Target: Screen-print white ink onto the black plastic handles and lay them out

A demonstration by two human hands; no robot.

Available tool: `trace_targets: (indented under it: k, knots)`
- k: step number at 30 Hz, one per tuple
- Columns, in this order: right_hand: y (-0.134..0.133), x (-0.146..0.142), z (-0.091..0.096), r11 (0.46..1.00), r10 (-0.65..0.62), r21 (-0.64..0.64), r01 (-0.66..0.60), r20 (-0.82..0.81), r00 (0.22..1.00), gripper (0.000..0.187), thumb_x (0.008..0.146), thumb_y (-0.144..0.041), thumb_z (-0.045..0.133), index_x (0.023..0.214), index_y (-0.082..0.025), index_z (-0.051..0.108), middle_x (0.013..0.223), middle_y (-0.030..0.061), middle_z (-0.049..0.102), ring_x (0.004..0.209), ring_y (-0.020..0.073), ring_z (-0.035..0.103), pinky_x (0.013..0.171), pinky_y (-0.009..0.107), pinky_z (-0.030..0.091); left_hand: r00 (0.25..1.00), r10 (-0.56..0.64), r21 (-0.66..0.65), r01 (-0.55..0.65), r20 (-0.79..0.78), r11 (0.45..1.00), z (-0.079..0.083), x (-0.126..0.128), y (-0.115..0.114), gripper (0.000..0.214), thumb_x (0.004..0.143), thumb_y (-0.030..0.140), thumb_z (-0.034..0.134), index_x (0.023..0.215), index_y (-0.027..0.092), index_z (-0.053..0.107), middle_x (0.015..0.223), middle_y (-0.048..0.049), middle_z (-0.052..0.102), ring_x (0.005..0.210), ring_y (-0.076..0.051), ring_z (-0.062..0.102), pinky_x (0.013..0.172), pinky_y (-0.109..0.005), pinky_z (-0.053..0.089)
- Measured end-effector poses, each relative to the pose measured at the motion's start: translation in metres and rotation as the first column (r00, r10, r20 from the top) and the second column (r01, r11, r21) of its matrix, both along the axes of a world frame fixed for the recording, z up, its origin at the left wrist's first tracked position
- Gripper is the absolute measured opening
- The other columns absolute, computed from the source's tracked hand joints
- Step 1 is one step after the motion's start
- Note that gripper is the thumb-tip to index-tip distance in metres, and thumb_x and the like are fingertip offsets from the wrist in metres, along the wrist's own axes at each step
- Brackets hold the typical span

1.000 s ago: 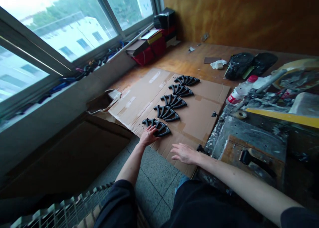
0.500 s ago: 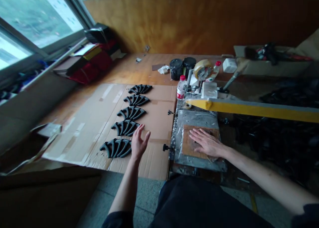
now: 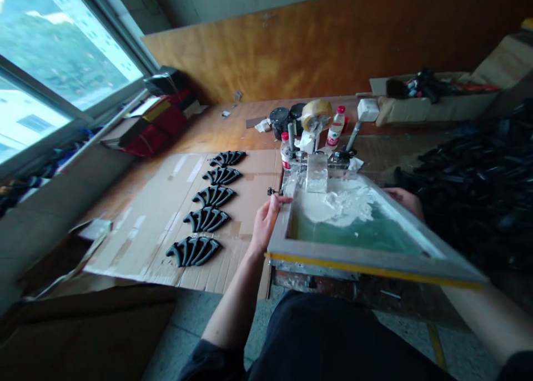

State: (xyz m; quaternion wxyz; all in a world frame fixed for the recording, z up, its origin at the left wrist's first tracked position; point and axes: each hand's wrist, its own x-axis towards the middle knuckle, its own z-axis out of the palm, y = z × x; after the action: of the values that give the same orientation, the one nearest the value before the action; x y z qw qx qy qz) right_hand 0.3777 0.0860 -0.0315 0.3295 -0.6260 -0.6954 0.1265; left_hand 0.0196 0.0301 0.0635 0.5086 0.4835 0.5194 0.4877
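Observation:
A screen printing frame with a green mesh and white paste on it lies tilted over the work plate in front of me. My left hand is closed at the frame's left rail, beside a small black knob. At the far right rail, my right hand grips the frame, partly hidden behind it. Left of the frame, several black fan-shaped ribbed parts lie in a column on a cardboard sheet. The frame hides the wooden board beneath it.
Behind the frame stand a clamp block, a tape roll, black tubs and red-capped bottles. A heap of black parts fills the right. Red boxes sit by the window.
The frame has swung down from its raised position over the plate. My right hand has moved from the wooden board to the frame's right side; my left hand has moved right to its left rail.

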Motion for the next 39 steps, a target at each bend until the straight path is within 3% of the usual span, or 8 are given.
trace_targets:
  k: [3,7,11,14,21,26,31,39]
  knots:
    - [0.014,-0.021,0.018,0.997,-0.041,0.06,0.048,-0.103,0.994,0.044,0.091,-0.042,0.048,0.117,-0.011,0.064,0.106,0.0138,0.068,0.078,0.0192,0.066,0.068,0.031,0.056,0.995,-0.041,-0.182,0.024,-0.087,0.983,-0.043,-0.009,-0.025,0.052,0.078,0.058,0.061,0.105,0.014,0.069,0.062,0.0014,0.058,0.05,-0.009,0.047,0.046,-0.019,0.035]
    - [0.021,-0.1,0.043,0.969,0.194,0.133,-0.208,0.113,0.975,0.059,0.075,-0.03,0.074,0.128,-0.015,0.056,0.141,0.0161,0.045,0.117,0.03,0.053,0.094,0.042,0.049,0.969,-0.017,-0.228,-0.04,-0.245,0.973,-0.093,-0.008,-0.037,0.065,0.078,0.049,0.064,0.135,0.02,0.054,0.055,0.0074,0.049,0.047,-0.008,0.042,0.048,-0.018,0.033]
    - [0.013,-0.149,0.039,0.946,0.317,-0.05,-0.319,0.34,0.886,0.027,0.076,-0.022,0.073,0.101,-0.016,0.065,0.108,0.0111,0.064,0.104,0.0274,0.057,0.087,0.037,0.048,0.91,-0.047,-0.231,-0.054,-0.412,0.971,-0.114,-0.007,-0.032,0.059,0.083,0.043,0.058,0.138,0.021,0.05,0.058,0.0068,0.05,0.052,-0.009,0.046,0.053,-0.019,0.036]
    - [-0.01,-0.145,0.023,0.889,0.454,-0.124,-0.44,0.361,0.815,0.007,0.082,-0.014,0.062,0.087,-0.018,0.064,0.09,0.0069,0.066,0.09,0.0227,0.06,0.078,0.031,0.046,0.877,-0.078,-0.235,-0.04,-0.474,0.971,-0.121,-0.01,-0.03,0.055,0.086,0.043,0.054,0.137,0.02,0.052,0.065,0.0036,0.055,0.058,-0.011,0.051,0.056,-0.021,0.039]
    - [-0.045,-0.107,0.022,0.592,0.792,-0.144,-0.793,0.282,0.541,0.031,0.073,0.001,0.053,0.088,-0.021,0.068,0.087,0.0017,0.069,0.086,0.018,0.062,0.076,0.028,0.044,0.877,-0.067,-0.238,-0.055,-0.475,0.97,-0.131,-0.013,-0.03,0.054,0.086,0.048,0.054,0.133,0.021,0.056,0.072,0.0005,0.061,0.063,-0.013,0.054,0.058,-0.022,0.04]
    - [-0.041,-0.12,0.016,0.766,0.628,-0.008,-0.643,0.225,0.745,0.032,0.075,-0.002,0.054,0.095,-0.022,0.07,0.095,0.0021,0.072,0.088,0.0188,0.064,0.078,0.029,0.047,0.911,-0.058,-0.257,-0.054,-0.408,0.965,-0.129,-0.012,-0.029,0.058,0.084,0.05,0.056,0.133,0.019,0.055,0.069,0.0018,0.058,0.058,-0.011,0.051,0.054,-0.02,0.037]
    - [-0.063,-0.116,0.0,0.718,0.681,0.007,-0.696,0.196,0.705,0.044,0.073,0.0,0.053,0.108,-0.021,0.069,0.11,0.004,0.071,0.096,0.0186,0.066,0.081,0.029,0.05,0.941,-0.051,-0.27,-0.044,-0.336,0.962,-0.126,-0.012,-0.03,0.062,0.081,0.053,0.057,0.132,0.017,0.054,0.063,0.0044,0.054,0.052,-0.009,0.045,0.05,-0.019,0.033]
    - [0.011,-0.124,0.059,0.923,0.381,0.001,-0.385,0.126,0.916,0.057,0.078,-0.025,0.071,0.133,-0.033,0.055,0.112,0.0002,0.07,0.091,0.0204,0.066,0.076,0.03,0.05,0.991,-0.066,-0.272,0.032,-0.118,0.962,-0.091,-0.014,-0.031,0.072,0.077,0.058,0.063,0.137,0.02,0.048,0.06,0.006,0.052,0.048,-0.007,0.042,0.045,-0.017,0.029]
